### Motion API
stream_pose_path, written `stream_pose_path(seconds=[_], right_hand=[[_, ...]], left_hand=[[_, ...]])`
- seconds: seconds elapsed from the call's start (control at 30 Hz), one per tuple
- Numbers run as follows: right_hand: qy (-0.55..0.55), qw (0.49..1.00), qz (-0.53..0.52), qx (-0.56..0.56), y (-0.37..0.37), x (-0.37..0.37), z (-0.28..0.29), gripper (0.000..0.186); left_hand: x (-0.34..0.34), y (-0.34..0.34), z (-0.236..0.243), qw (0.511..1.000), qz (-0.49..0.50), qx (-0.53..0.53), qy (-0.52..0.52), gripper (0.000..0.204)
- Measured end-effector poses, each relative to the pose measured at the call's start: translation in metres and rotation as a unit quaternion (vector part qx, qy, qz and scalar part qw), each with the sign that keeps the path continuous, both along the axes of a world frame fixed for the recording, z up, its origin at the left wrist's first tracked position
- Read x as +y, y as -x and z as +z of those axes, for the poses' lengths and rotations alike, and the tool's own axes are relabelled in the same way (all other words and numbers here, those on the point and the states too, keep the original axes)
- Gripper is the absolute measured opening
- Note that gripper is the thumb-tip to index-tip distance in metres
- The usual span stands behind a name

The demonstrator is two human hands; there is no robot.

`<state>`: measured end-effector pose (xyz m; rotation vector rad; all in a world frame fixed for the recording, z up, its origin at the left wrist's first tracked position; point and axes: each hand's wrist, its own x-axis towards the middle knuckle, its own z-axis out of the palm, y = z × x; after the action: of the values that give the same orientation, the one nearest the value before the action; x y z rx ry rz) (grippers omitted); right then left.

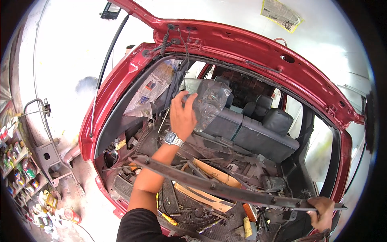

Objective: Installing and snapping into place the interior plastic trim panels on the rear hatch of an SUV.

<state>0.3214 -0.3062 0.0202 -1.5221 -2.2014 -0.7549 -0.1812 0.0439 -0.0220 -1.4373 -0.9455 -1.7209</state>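
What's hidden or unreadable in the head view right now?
- Left hand: palm side faces away, so its grip on the clear plastic bag is unclear.
- Long black trim strip: far end covered by the right hand.
- Shelf bottles: too small, rim-warped.

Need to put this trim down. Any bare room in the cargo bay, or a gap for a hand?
Little. The load floor under the long dark trim strip is littered with cardboard pieces, cables and tools. Barest patch: dark floor at right, between the black rear seatback and side wall. Hand gap: above the seats, beside the clear plastic bag.
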Motion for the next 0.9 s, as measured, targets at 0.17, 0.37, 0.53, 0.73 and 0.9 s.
stream_pose_path(seconds=[0.17, 0.37, 0.53, 0.73, 0.9], right_hand=[[0.037, 0.997, 0.058, 0.041, 0.026, 0.011, -0.02, 0.034], [0.085, 0.987, 0.105, 0.09, 0.051, 0.026, -0.038, 0.035], [0.098, 0.972, 0.116, 0.177, 0.063, 0.035, -0.071, 0.024], [0.139, 0.948, 0.103, 0.266, 0.082, 0.025, -0.088, 0.026], [0.146, 0.958, 0.062, 0.238, 0.059, 0.009, -0.109, 0.024]], left_hand=[[-0.002, 0.049, -0.008, 0.935, 0.255, 0.125, 0.214, 0.027], [0.003, 0.054, 0.013, 0.897, 0.224, 0.069, 0.374, 0.053], [0.021, 0.019, 0.009, 0.873, -0.126, 0.021, 0.471, 0.082], [-0.029, -0.071, 0.027, 0.994, 0.052, 0.023, 0.088, 0.091], [-0.04, -0.098, 0.054, 0.991, -0.123, 0.053, 0.0, 0.086]])
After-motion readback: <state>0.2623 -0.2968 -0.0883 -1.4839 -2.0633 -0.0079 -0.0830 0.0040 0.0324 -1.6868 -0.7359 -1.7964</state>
